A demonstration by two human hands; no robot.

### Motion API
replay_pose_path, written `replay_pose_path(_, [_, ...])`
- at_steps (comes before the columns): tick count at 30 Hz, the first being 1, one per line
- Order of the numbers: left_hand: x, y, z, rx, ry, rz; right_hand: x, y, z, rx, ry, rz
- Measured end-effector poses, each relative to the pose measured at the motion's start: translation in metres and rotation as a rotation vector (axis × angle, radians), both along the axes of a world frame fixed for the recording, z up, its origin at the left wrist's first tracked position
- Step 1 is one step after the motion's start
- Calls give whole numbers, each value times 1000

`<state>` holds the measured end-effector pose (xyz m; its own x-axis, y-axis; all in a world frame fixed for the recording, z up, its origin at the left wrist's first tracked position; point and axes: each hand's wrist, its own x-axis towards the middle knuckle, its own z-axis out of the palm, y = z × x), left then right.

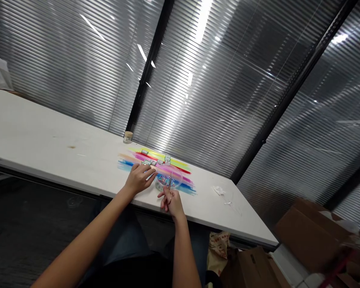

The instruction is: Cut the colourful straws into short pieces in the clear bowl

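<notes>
From where I stand, the right hand [171,201] has its grip closed through the handles of the scissors [170,182], whose long axis runs nearly straight up the frame, blades away from the person and over the clear round bowl [159,186]. The bowl sits at lower centre, just beyond that hand, with small coloured bits [167,181] in it. The left hand [141,178] is just beside its left side, palm down, fingers bent toward the bowl; I can't tell whether they pinch anything. Both forearms reach up from the bottom of the frame. Around the bowl, bright streaks [186,187] cross the white counter [48,124], small pale pieces [167,159] lying above it.
</notes>
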<state>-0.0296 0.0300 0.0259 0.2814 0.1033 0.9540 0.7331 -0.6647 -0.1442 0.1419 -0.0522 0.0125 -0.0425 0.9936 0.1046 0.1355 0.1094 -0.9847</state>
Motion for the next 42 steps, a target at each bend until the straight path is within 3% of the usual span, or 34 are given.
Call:
replay_pose_path(10, [-1, -1, 0, -35, 61, -17, -1, 3, -3, 15, 15, -62])
replay_pose_path(22, [0, 3, -4, -73, -33, -40, 2, 2, -3, 14, -1, -125])
replay_pose_path(42, [0, 0, 0, -114, 19, -64, 1, 3, -4, -4, 0, -78])
